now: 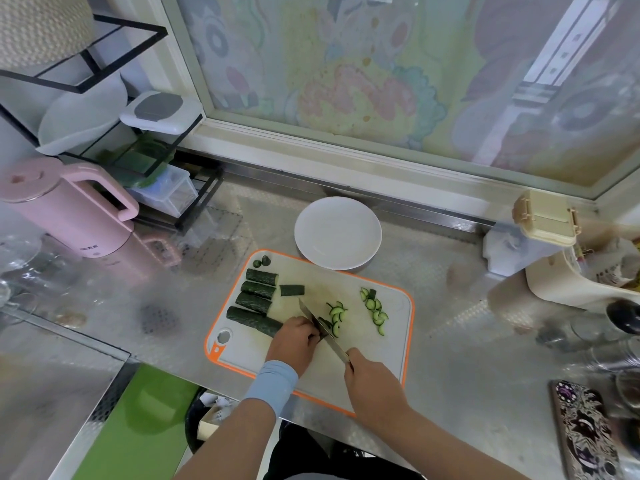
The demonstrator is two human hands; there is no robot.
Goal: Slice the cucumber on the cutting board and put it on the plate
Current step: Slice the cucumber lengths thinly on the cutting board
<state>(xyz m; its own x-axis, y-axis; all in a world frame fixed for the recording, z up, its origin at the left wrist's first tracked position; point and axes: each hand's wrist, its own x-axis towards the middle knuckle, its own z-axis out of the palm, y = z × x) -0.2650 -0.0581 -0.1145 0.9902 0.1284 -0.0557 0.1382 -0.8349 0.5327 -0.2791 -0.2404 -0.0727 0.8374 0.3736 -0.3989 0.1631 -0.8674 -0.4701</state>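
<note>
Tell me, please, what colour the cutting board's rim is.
Orange; the cutting board's rim shows best in the head view.

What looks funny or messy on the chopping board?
Nothing is spilled or broken. The white round plate overlaps the far edge of the orange-rimmed white cutting board, so it may sit slightly tilted. One short dark green cucumber piece lies apart from the row.

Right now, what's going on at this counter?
A person is slicing cucumber on the orange-edged cutting board. The left hand holds down a long cucumber piece while the right hand grips the knife, blade at the piece's cut end. Two rows of slices lie to the right, several more pieces wait at the left, and the white plate holds nothing yet.
</note>
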